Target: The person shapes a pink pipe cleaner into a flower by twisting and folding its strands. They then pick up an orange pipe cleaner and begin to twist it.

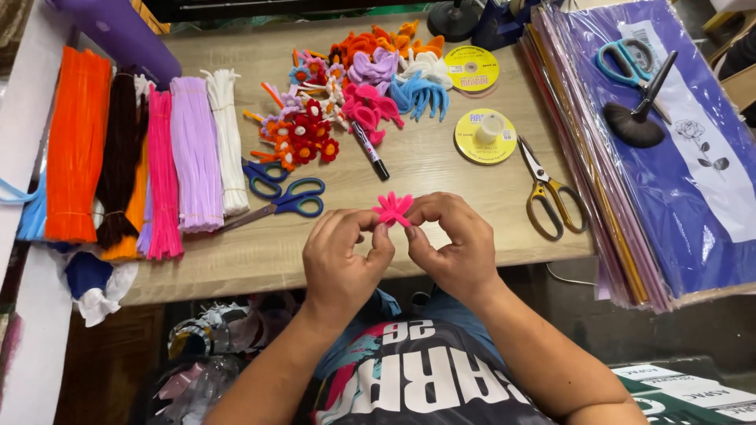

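Item: one pink pipe-cleaner flower (392,208), small, with looped petals splayed outward. It sits raised just above the near edge of the wooden table (441,177), flat face upward

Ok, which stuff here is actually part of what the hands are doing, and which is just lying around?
In use:
left hand
right hand
pink pipe-cleaner flower, pinched between both

Lying about:
blue scissors
gold scissors
black marker
pipe-cleaner bundles
finished flowers
two yellow spools
purple paper stack

Blue scissors (285,198), gold scissors (551,193), a marker (368,151) and pipe-cleaner bundles (142,153) lie on the wooden table (441,169)
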